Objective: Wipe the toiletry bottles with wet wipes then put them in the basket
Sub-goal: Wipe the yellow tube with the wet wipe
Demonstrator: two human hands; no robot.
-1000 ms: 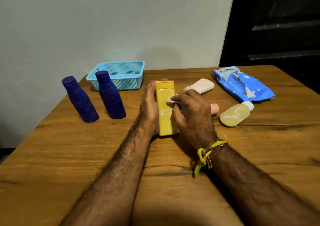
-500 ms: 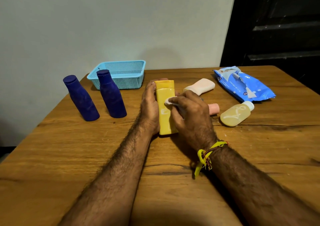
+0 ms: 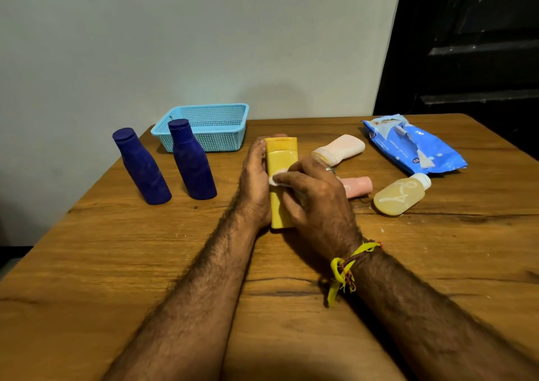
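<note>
A yellow bottle (image 3: 280,159) stands upright at the table's middle. My left hand (image 3: 255,182) grips its left side, fingertips showing behind the cap. My right hand (image 3: 313,199) pinches a small white wet wipe (image 3: 277,178) and presses it on the bottle's front. Two dark blue bottles (image 3: 141,167) (image 3: 192,162) stand to the left. A light blue mesh basket (image 3: 215,141) sits behind them by the wall, nothing visible inside. To the right lie a pale pink bottle (image 3: 339,150), a pink bottle (image 3: 357,186) partly hidden by my right hand, and a clear yellowish bottle (image 3: 401,195).
A blue wet wipes pack (image 3: 414,144) lies at the back right of the wooden table (image 3: 145,264). A grey wall rises behind the table, with a dark doorway on the right. The table's left edge runs diagonally near the blue bottles.
My right hand has slid the wipe leftwards and slightly down across the yellow bottle's front. My left hand and the bottle have stayed in place.
</note>
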